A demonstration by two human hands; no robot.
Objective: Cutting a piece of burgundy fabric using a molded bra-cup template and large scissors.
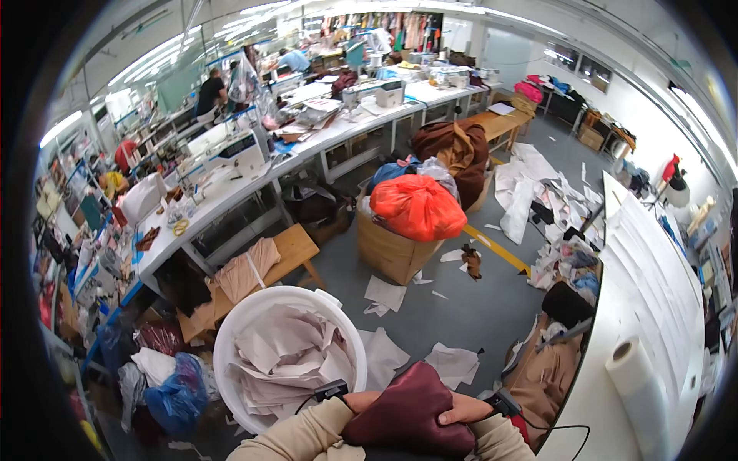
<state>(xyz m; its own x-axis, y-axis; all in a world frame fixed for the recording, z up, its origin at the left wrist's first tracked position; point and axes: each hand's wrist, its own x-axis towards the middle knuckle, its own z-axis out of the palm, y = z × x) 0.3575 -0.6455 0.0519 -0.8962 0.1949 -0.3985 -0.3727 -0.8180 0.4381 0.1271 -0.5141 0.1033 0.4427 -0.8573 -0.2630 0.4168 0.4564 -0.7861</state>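
A dark maroon, slightly shiny piece of fabric (411,407) is bunched up close in front of me, at the lower edge. My right hand (459,409) grips its right side, the thumb lying on top of the cloth and the other fingers mostly hidden. My left hand (361,401) reaches in from the left, and the cloth covers its fingers, so I cannot see how they are bent. Just left of my hands stands a round white bin (223,361) with crumpled pale paper sheets (288,353) in it.
A wooden bench (296,247) with beige cloth is beyond the bin. A large brown sack (392,250) bears a red plastic bag (419,207). Paper scraps (453,363) lie on the floor. At right, a white table (615,307) holds a roll (634,384). Sewing machines line the left.
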